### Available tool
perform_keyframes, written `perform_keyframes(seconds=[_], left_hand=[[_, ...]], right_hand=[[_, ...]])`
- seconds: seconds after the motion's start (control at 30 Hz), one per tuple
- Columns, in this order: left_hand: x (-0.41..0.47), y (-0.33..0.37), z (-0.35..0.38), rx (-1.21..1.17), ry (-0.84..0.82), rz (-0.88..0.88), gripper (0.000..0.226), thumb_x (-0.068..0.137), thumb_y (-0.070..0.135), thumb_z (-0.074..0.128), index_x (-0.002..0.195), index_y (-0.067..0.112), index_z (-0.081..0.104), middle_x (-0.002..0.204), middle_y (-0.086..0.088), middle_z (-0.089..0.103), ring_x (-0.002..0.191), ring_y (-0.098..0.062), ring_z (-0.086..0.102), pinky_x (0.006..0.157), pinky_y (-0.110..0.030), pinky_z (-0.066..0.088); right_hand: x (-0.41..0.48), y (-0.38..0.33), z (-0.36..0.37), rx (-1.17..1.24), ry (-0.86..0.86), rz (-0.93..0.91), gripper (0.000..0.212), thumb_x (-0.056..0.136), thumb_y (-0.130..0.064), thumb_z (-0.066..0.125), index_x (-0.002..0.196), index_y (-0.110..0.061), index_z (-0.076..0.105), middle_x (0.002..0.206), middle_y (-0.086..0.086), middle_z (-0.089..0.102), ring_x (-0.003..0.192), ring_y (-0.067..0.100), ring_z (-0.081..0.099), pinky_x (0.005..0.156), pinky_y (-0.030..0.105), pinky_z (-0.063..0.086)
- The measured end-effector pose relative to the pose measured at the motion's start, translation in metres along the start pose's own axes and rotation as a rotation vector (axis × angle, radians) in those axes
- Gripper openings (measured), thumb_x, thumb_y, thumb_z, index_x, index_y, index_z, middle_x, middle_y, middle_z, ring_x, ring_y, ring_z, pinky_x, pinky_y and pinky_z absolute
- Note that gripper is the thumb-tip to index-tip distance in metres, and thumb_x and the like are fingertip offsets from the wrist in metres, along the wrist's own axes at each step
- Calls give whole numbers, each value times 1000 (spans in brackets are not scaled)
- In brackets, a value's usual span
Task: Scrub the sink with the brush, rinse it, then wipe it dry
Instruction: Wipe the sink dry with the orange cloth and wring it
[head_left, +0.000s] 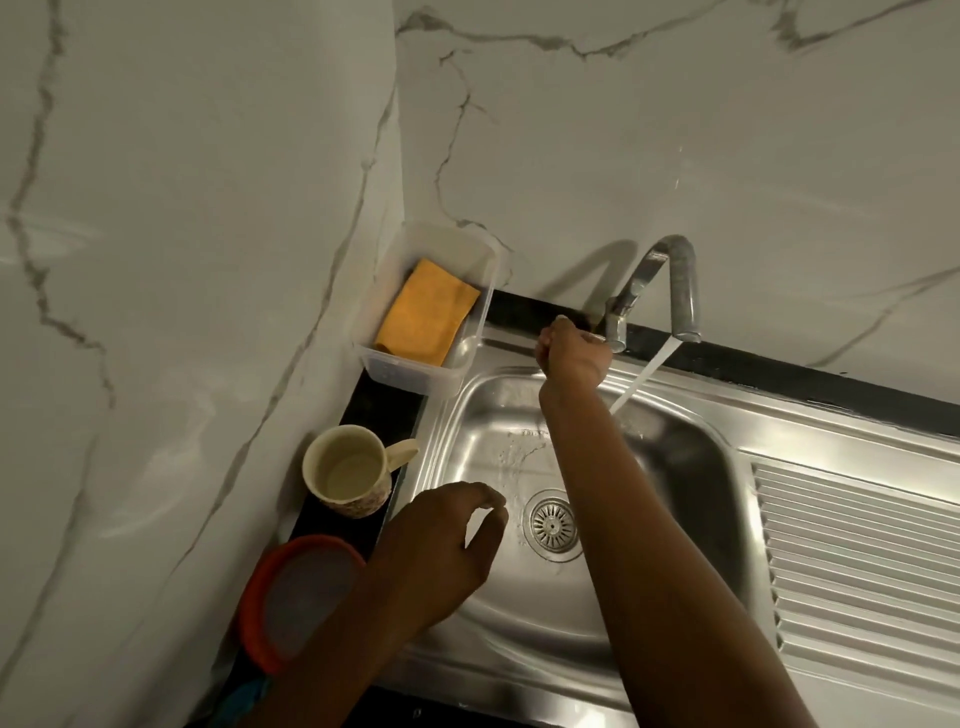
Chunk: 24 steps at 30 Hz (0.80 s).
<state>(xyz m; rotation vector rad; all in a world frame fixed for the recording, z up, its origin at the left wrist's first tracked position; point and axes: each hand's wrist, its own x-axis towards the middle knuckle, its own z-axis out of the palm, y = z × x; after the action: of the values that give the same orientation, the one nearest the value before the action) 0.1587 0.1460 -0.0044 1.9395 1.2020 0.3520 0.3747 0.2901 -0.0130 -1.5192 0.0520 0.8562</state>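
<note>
The stainless steel sink (649, 613) is filling most of the lower view, its basin gleaming and wet, with a ribbed draining board running off to the right of the right hand (571, 351). No brand or writing is showing clearly enough to read anywhere. A stream of water (644, 374) is pouring from the curved tap (680, 291) just right of that hand, which is closing around the tap's handle at the back rim. The left hand (447, 540) is hovering over the basin's left side, fingers loosely curled and partly open, gripping nothing. Beyond it, on the dark desk (374, 410), a clear plastic tub (415, 374) is holding a folded orange cloth (426, 312). Left of that hand a cream mug (348, 473) is standing upright, and nearer the camera a red-rimmed lid (301, 597) is lying. The round drain strainer (553, 525) is sitting between the two arms.
</note>
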Motion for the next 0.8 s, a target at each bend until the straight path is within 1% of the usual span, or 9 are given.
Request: perform_keyframes(seconds=[0.07, 0.13, 0.23, 0.33, 0.43, 0.5, 0.6, 0.67, 0.8], left_hand=[[4, 2, 1, 13, -16, -4, 48, 96, 66, 38, 122, 39, 67, 120, 23, 69, 95, -1, 68, 93, -27, 53], [8, 3, 3, 30, -27, 0, 36, 101, 59, 45, 121, 38, 68, 119, 22, 70, 95, -2, 68, 93, -24, 52], [10, 7, 1, 41, -29, 3, 30, 104, 51, 50, 122, 36, 68, 120, 21, 70, 95, -3, 69, 93, -23, 51], [11, 10, -2, 51, -29, -2, 31, 104, 51, 51, 123, 36, 69, 122, 21, 70, 87, 0, 68, 89, -21, 51], [11, 10, -5, 58, -23, 1, 30, 103, 51, 51, 123, 35, 69, 122, 22, 69, 81, 1, 67, 84, -15, 47], [12, 9, -5, 65, -22, 2, 30, 104, 51, 51, 122, 35, 69, 121, 22, 69, 83, -1, 68, 85, -17, 48], [15, 8, -5, 64, -16, 7, 31, 103, 52, 50, 121, 35, 69, 121, 20, 70, 92, -3, 69, 91, -25, 53], [17, 8, -5, 62, -3, 5, 35, 102, 56, 47, 121, 36, 69, 121, 21, 70, 93, -4, 69, 91, -26, 53], [18, 10, -8, 67, -7, 13, 31, 104, 52, 49, 121, 36, 68, 121, 21, 69, 81, -2, 68, 86, -21, 51]], right_hand=[[4, -3, -3, 83, 13, 122, 23, 99, -9, 64, 76, -9, 57, 48, -1, 53, 43, 10, 46, 50, 23, 41], [10, -1, -7, 109, -17, 175, 29, 104, -14, 58, 75, -12, 55, 49, -3, 47, 44, 9, 40, 53, 21, 34], [11, 5, -8, 123, -106, 107, 35, 109, -18, 47, 74, -19, 51, 64, -6, 49, 51, 3, 46, 54, 18, 41], [10, -4, -4, 334, -2, 185, 34, 106, -7, 50, 74, -11, 61, 56, -5, 60, 42, 3, 52, 45, 14, 41], [6, -12, 2, 496, 49, 129, 14, 99, 2, 59, 97, -4, 72, 82, 3, 71, 56, 7, 59, 54, 16, 49], [6, -13, 1, 512, 78, 91, 17, 98, 1, 63, 111, -2, 73, 94, 6, 72, 65, 9, 60, 60, 17, 52], [11, -16, -4, 542, 93, 33, 18, 98, 1, 62, 114, -2, 71, 94, 6, 71, 64, 7, 59, 60, 16, 51], [14, -14, -4, 544, 108, 14, 22, 99, 2, 60, 118, -1, 70, 94, 7, 70, 64, 7, 59, 60, 17, 51], [9, -2, 7, 458, 38, -62, 28, 96, 8, 54, 120, -3, 63, 98, 12, 62, 72, 13, 54, 66, 22, 51]])
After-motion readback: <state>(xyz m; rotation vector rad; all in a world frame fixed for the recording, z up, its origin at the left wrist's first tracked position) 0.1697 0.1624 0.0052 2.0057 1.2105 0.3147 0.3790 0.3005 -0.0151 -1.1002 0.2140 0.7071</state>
